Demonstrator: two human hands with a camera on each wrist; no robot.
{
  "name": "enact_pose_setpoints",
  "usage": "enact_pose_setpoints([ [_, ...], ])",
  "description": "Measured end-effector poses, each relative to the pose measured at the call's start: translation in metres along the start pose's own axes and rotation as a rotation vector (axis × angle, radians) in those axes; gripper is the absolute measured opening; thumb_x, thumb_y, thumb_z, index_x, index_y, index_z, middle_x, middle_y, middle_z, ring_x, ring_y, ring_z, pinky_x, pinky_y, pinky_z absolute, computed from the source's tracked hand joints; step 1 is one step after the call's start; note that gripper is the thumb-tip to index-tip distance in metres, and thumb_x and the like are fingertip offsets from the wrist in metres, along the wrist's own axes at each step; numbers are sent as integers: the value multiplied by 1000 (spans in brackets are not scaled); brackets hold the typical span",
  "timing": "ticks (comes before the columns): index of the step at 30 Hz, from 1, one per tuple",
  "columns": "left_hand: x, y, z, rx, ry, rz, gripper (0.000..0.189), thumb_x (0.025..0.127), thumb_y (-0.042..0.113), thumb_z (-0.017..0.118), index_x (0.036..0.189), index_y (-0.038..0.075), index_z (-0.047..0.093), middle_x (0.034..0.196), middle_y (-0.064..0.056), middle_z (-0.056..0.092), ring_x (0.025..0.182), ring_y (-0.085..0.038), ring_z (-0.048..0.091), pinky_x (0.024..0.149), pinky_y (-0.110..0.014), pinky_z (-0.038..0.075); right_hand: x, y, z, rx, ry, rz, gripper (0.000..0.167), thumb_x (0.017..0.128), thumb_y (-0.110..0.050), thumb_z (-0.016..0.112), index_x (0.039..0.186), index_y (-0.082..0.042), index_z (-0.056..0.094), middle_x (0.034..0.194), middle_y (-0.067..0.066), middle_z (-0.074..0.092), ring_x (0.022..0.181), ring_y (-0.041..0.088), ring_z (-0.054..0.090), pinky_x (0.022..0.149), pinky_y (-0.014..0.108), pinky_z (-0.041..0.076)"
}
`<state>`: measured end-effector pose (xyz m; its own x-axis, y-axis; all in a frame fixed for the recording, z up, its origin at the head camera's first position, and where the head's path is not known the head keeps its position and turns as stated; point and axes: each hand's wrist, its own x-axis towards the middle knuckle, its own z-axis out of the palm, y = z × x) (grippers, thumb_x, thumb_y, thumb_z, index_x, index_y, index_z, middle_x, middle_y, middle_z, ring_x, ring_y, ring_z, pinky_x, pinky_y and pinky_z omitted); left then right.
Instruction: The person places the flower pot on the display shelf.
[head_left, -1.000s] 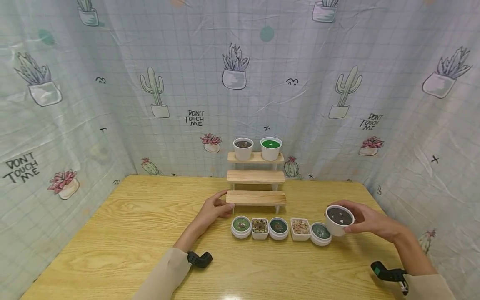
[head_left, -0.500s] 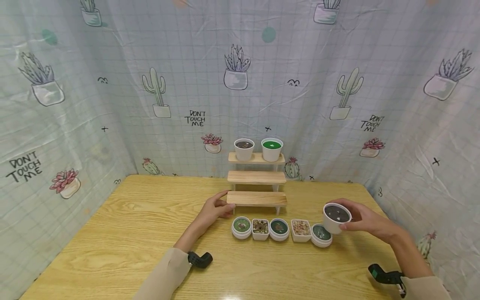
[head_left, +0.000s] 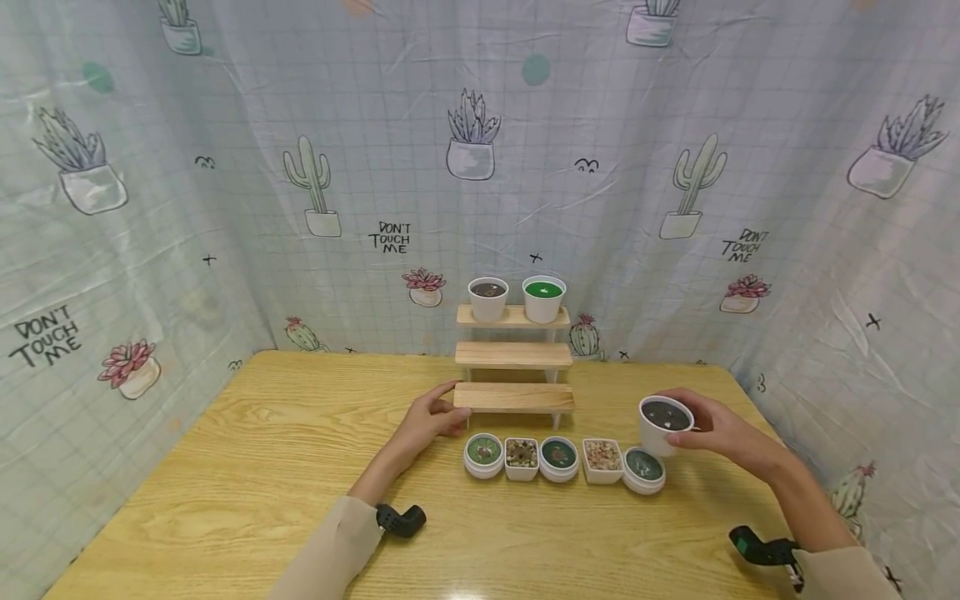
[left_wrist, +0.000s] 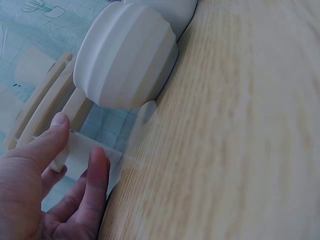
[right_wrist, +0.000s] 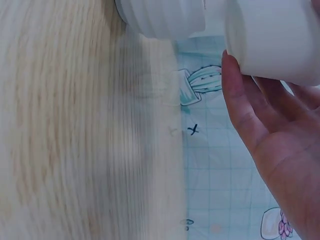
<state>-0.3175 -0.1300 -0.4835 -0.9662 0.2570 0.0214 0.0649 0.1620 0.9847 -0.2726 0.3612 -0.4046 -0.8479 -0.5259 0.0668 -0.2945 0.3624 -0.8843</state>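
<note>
My right hand (head_left: 720, 429) grips a round white pot (right_wrist: 275, 40) filled with dark soil-like material, holding it by its right side. In the head view the pot is just behind a small white pot (head_left: 643, 471) with a dark green top, at the right end of a row. My left hand (head_left: 423, 425) holds the left end of the lowest step of a three-tier wooden stand (head_left: 513, 397), thumb at the front edge and fingers behind. The left wrist view shows the thumb and fingers (left_wrist: 97, 172) around a white leg of the stand.
Two white pots, one dark-topped (head_left: 488, 302) and one green-topped (head_left: 543, 302), stand on the top tier. Along the stand's front are a green-topped round pot (head_left: 483, 455), square gravel-topped pots (head_left: 602, 460) and another round pot (head_left: 558, 460). A cactus-print curtain (head_left: 360, 317) surrounds the table.
My right hand has carried the dark-filled pot left and slightly back, behind the row's last pot. The left hand stays at the stand.
</note>
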Motion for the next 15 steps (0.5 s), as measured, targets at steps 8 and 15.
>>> enact_pose_setpoints([
  [8,0,-1,0,2,8,1,80,95,32,77,161,15,35,115,-18,70,95,-22,75,86,-35,65,10,-5,6,-25,28,17,58,100,-10,67,151,1,42,135,2,58,113,0,63,88,22,58],
  [15,0,-1,0,1,5,7,80,95,31,77,161,14,35,116,-19,70,95,-23,75,86,-36,65,16,-4,9,-46,44,54,60,99,-14,69,151,0,43,139,16,55,113,1,62,88,21,58],
])
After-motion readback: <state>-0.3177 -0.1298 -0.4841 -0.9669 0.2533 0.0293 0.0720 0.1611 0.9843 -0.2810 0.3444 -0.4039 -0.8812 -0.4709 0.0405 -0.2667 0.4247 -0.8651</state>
